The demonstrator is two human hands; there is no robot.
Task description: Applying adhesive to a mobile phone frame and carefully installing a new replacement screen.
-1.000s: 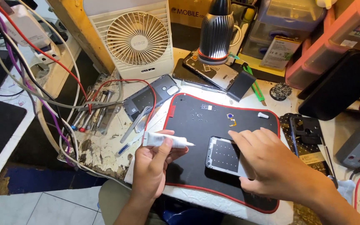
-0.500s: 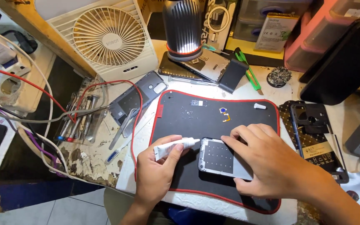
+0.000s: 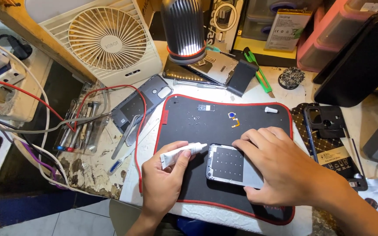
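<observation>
My left hand (image 3: 165, 181) comes up from the bottom edge, its fingers curled into a pinch, thumb and forefinger pressed together and pointing right. My right hand (image 3: 283, 168) reaches in from the lower right, palm down, fingers spread flat and pointing left.

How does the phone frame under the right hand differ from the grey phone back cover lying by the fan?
The phone frame lies on the black mat, pinned by the right hand; the grey back cover lies off the mat, untouched. The frame shows a silver rim around a dark dotted inside; the cover is plain grey with a camera cutout. Both lie flat.
</observation>
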